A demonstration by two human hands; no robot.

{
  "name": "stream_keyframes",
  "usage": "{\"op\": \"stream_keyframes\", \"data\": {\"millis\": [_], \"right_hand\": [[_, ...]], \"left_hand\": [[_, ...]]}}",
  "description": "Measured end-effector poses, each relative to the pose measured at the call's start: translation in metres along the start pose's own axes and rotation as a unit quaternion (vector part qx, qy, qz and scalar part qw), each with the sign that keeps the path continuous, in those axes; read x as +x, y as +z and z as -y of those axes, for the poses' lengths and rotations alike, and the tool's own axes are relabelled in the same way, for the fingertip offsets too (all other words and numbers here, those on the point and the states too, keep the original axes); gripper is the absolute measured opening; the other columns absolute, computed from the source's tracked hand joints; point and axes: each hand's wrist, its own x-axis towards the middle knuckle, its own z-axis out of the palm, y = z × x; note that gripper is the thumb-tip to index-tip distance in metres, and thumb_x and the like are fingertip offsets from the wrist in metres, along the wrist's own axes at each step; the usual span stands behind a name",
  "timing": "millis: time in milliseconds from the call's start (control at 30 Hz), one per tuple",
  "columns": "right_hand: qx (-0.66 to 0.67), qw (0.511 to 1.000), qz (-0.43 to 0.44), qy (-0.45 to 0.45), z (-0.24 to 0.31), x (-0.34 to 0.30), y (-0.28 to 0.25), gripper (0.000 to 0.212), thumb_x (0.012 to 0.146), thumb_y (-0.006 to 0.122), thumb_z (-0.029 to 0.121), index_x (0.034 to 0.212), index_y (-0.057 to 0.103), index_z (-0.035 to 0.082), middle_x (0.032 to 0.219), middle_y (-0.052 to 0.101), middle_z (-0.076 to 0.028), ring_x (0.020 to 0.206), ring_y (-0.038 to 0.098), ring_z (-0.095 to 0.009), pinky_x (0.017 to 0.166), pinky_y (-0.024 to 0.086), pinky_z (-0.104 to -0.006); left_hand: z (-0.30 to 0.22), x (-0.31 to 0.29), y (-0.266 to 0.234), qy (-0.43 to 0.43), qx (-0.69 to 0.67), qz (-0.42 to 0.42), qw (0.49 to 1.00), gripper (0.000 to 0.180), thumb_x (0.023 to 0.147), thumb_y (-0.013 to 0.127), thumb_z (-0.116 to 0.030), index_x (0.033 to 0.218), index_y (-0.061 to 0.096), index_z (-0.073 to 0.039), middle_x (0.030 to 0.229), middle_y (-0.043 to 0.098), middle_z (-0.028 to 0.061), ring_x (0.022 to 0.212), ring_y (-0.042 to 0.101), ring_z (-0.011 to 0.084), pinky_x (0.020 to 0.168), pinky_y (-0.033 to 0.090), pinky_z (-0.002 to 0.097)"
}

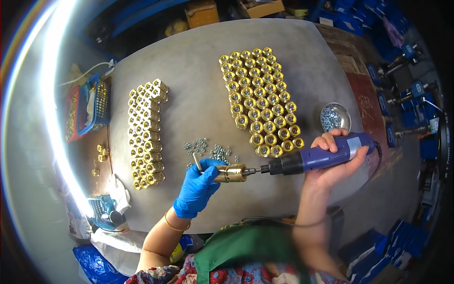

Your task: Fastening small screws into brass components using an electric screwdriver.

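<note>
My left hand [197, 187], in a blue glove, is closed round a shiny brass cylindrical fitting [235, 173] lying sideways. A thin pale rod [196, 161] sticks up by its fingers; whether it is part of the fitting I cannot tell. My bare right hand [334, 163] grips a purple electric screwdriver [316, 157] with a black nose, held level. The driver's bit [255, 170] points left and meets the fitting's open end. Just beyond my left hand lie loose small metal nuts or screws [219, 153] on the grey table [194, 61].
Brass fittings stand in a large block [262, 99] at the back right and a narrower block [146, 132] at the left. A metal bowl of small parts [335, 118] sits beyond my right hand. Blue basket [98, 102] at the left edge; power cord [377, 154] trails right.
</note>
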Motion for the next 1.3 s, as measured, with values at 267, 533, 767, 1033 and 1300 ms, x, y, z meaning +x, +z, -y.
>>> {"op": "stream_keyframes", "data": {"millis": [267,533,767,1033,1300], "right_hand": [[-0.004,1.000,0.027,-0.001,0.007,0.004,-0.002,0.049,0.080,0.051,0.054,0.089,0.049,0.006,0.080,0.055,-0.006,0.052,0.046,-0.013,0.052,0.040,-0.0270],[-0.005,1.000,0.004,0.001,0.002,0.006,-0.006,0.047,0.081,0.050,0.052,0.089,0.050,0.006,0.080,0.055,-0.006,0.053,0.046,-0.013,0.052,0.040,-0.0275],[-0.006,1.000,0.000,0.030,-0.004,0.010,-0.023,0.044,0.080,0.053,0.048,0.089,0.047,0.006,0.078,0.050,-0.005,0.055,0.046,-0.013,0.054,0.040,-0.0269],[0.010,0.999,-0.024,0.026,-0.002,0.014,-0.026,0.048,0.081,0.050,0.053,0.089,0.049,0.006,0.079,0.053,-0.006,0.054,0.046,-0.013,0.053,0.040,-0.0272],[-0.017,0.992,0.020,-0.122,0.033,0.023,-0.022,0.048,0.082,0.050,0.052,0.098,0.051,0.007,0.092,0.056,-0.007,0.061,0.050,-0.014,0.057,0.040,-0.0255]], "left_hand": [[0.007,0.000,0.013,0.029,0.024,-0.045,0.998,0.014,0.085,0.059,-0.018,0.092,0.059,-0.006,0.076,0.054,-0.0011,0.059,0.043,0.0034,0.046,0.033,0.0170],[0.013,0.002,0.014,0.029,0.010,-0.068,0.997,0.018,0.084,0.061,-0.021,0.091,0.056,-0.006,0.077,0.056,0.0003,0.063,0.051,0.0048,0.045,0.035,0.0174],[0.025,0.004,0.014,0.108,0.017,-0.068,0.992,0.023,0.082,0.064,-0.026,0.089,0.057,-0.005,0.074,0.055,-0.0009,0.057,0.043,0.0036,0.046,0.034,0.0169],[0.017,0.019,0.013,0.221,0.122,-0.092,0.963,0.025,0.082,0.065,-0.019,0.096,0.055,-0.002,0.073,0.052,-0.0016,0.058,0.043,0.0036,0.051,0.037,0.0179],[-0.006,0.083,0.020,0.261,0.510,-0.015,0.820,0.100,0.073,0.069,-0.009,0.141,-0.004,-0.011,0.069,0.054,0.0062,0.060,0.055,0.0159,0.060,0.047,0.0292]]}}
